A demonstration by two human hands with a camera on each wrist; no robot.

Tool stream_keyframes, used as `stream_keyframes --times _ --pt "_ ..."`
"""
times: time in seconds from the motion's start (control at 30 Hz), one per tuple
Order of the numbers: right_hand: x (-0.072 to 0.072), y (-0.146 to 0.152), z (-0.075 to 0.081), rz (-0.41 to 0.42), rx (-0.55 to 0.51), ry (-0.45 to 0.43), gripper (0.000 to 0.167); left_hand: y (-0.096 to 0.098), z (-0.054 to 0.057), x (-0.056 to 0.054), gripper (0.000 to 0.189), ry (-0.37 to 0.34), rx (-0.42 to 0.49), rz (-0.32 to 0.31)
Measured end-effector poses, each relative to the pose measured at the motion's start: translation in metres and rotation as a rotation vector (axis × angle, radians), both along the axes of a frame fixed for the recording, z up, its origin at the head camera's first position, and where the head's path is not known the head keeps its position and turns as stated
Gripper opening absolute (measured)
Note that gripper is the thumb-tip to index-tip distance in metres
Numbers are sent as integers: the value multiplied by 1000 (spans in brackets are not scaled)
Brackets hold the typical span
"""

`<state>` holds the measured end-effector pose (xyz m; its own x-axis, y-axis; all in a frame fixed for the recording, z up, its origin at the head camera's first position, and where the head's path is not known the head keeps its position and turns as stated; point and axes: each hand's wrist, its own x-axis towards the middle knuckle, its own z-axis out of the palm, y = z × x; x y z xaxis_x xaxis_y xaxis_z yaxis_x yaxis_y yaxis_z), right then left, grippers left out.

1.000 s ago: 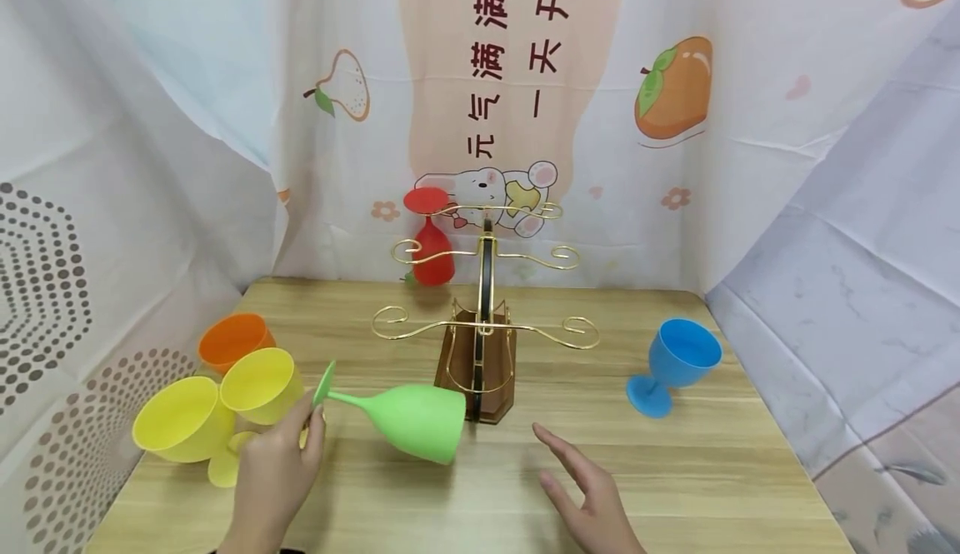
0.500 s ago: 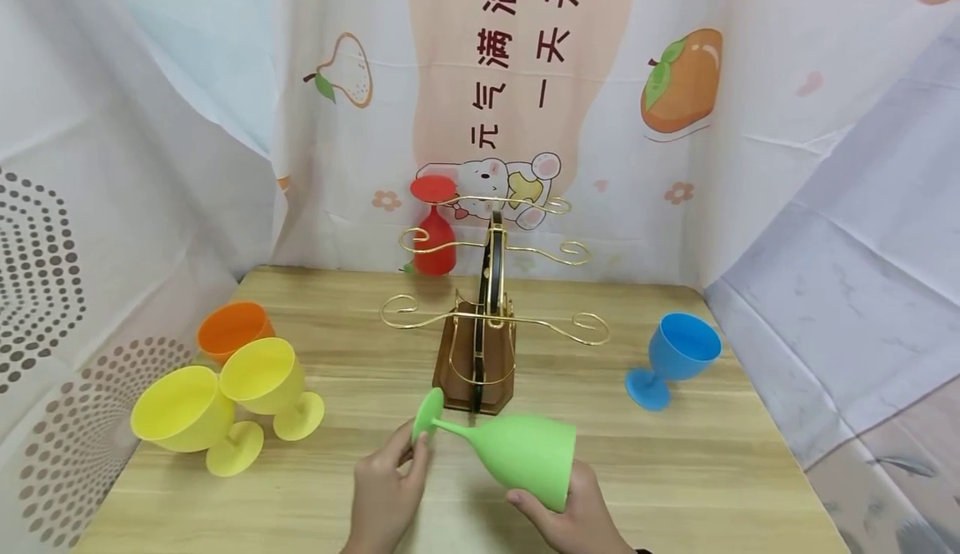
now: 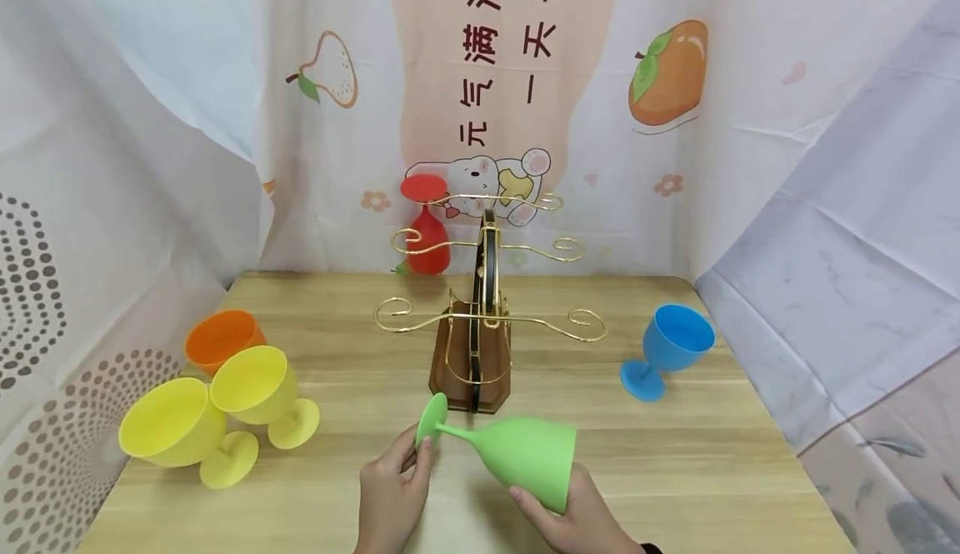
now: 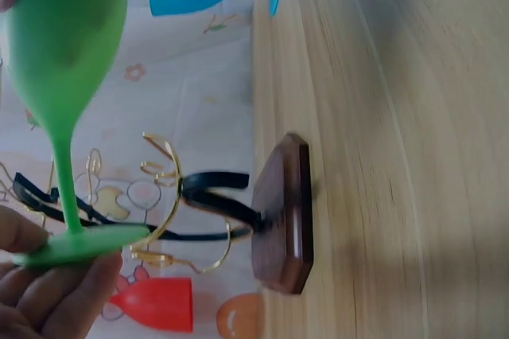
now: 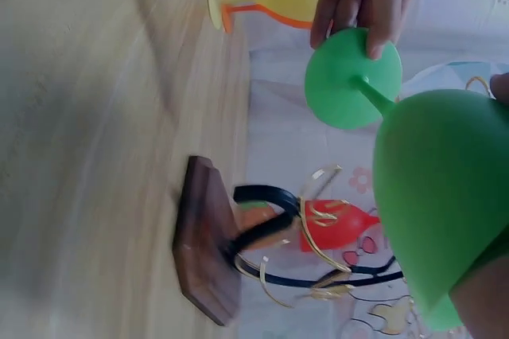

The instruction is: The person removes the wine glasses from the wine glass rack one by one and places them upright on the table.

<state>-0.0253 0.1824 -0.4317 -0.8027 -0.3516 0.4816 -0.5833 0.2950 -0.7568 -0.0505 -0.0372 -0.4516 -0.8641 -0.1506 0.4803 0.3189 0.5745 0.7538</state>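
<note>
A green plastic goblet [image 3: 521, 458] lies sideways in the air above the table's front, its mouth to the right. My left hand [image 3: 392, 491] pinches the rim of its round foot [image 4: 87, 245] between thumb and fingers. At the bowl's mouth end, my right hand [image 3: 573, 516] grips the bowl, the thumb on the near side. Just behind the goblet stands a glass rack [image 3: 474, 362] with a wooden base and gold wire arms. A red goblet [image 3: 427, 242] hangs upside down at the rack's back left arm.
Two yellow goblets [image 3: 174, 422] and an orange goblet [image 3: 223, 339] stand close together at the table's left. A blue goblet [image 3: 677, 339] stands upright on the right. Printed cloth [image 3: 330, 204] hangs behind the table and along both sides.
My left hand has carried the green goblet rightward from beside the yellow goblets. My right hand, earlier apart from it, now grips the bowl. Over the last half second both hands barely moved.
</note>
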Motion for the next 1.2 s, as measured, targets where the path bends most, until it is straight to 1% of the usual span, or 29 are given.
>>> stream_keyframes --times 0.1,0.2,0.3,0.37,0.4,0.43,0.53,0.63,0.67,0.73,0.77,0.8,0.87,0.97,1.1,1.2 --pt "-1 10 8 8 53 -2 34 -4 -1 0 30 -9 -23 -34" --pt "-2 31 19 -29 149 1 30 -13 -1 -3 46 -15 -94 -48" --pt "-1 67 34 -99 296 -10 23 -24 -3 -7 62 -54 -168 -40" --pt "-3 96 44 -158 404 4 21 -33 -6 -10 68 -82 -208 -38" --pt "-6 111 50 -172 464 -8 17 -38 -8 -12 70 -93 -224 -41" --pt "-8 125 55 -204 526 -16 15 -43 -9 -13 72 -105 -232 -42" --pt "-20 162 67 -262 668 7 19 -57 -15 -15 72 -127 -248 -34" --pt "-31 187 75 -285 796 -65 22 -65 -18 -15 71 -153 -248 -23" --pt "-33 195 75 -285 823 -90 23 -66 -19 -16 72 -159 -246 -23" --pt "-37 207 75 -293 891 -187 35 -67 -20 -16 73 -168 -248 -29" --pt "-39 212 74 -296 917 -229 37 -67 -21 -16 74 -172 -252 -33" --pt "-41 216 72 -301 939 -260 40 -67 -21 -16 74 -178 -255 -35" --pt "-44 223 67 -315 960 -287 39 -67 -23 -16 75 -190 -263 -39" --pt "-46 229 57 -319 970 -301 37 -67 -25 -15 75 -197 -271 -33" --pt "-50 232 46 -293 967 -268 37 -67 -27 -14 75 -196 -279 -28" --pt "-53 231 41 -284 979 -229 35 -68 -27 -14 74 -195 -279 -27"
